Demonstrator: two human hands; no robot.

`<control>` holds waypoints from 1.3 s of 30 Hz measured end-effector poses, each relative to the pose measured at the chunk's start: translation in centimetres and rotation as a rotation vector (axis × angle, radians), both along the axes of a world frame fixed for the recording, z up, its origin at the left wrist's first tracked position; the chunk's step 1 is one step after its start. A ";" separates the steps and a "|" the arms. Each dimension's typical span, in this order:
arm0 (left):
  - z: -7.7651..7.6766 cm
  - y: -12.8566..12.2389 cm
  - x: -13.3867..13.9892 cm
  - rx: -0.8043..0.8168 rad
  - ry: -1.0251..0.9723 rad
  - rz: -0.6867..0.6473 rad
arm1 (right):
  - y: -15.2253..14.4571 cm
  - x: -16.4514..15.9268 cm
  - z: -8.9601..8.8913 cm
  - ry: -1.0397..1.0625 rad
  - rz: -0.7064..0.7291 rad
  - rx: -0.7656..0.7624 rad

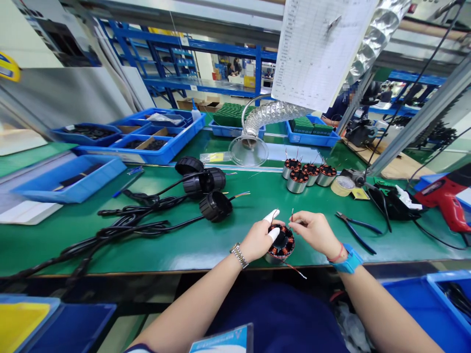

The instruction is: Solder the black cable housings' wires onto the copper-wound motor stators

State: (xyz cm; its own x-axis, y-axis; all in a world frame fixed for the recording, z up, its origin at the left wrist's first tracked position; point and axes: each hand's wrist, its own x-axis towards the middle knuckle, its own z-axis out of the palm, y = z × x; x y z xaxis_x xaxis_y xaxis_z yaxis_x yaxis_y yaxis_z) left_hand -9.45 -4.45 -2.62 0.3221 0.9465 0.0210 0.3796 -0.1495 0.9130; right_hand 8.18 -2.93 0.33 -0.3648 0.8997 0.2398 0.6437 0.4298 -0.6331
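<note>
A motor stator (pixel 281 245) with copper windings and a silver outer ring stands near the bench's front edge. My left hand (pixel 259 238), with white covers on the thumb and a finger, grips its left rim. Thumb and fingers of my right hand (pixel 312 230) pinch a thin wire lead (pixel 292 213) rising from the stator's far side. Another lead (pixel 298 271) with a bare end sticks out toward me over the edge. More stators (pixel 297 181) stand in a group behind my hands. The stator's far left side is partly hidden by my left hand.
Blue-handled pliers (pixel 356 230) and a red heat gun (pixel 445 196) lie to the right. Black round housings (pixel 216 206) with cables spread over the left. A fume hose funnel (pixel 248 149) hangs mid-bench. Blue bins (pixel 158 154) line the back left. A person (pixel 340 105) sits beyond.
</note>
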 end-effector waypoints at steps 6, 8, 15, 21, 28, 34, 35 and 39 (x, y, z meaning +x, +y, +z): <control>-0.9 0.1 -0.2 -0.045 -0.169 0.000 | -0.5 0.5 -0.4 0.070 -0.036 0.020; -1.6 -0.7 -0.9 -0.044 -0.255 0.041 | -1.3 1.6 -0.2 0.074 -0.027 0.085; -3.1 -5.1 -3.3 0.625 0.009 -0.002 | -5.4 2.7 0.1 -0.096 0.487 0.311; -2.7 -4.6 -1.5 0.803 0.101 -0.036 | -5.3 0.2 -0.1 0.015 0.450 0.361; -2.3 -4.0 -0.7 0.636 -0.067 -0.032 | -3.0 0.2 1.9 -0.020 0.542 0.217; -1.6 -4.4 -0.5 0.546 -0.059 -0.015 | -2.5 -2.2 2.7 -0.146 0.483 0.307; -1.5 -4.4 -0.5 0.530 -0.049 -0.017 | -2.5 -2.6 2.7 -0.143 0.463 0.297; -1.3 -4.6 -0.4 0.486 -0.025 -0.007 | -2.7 -3.0 2.8 -0.092 0.344 0.131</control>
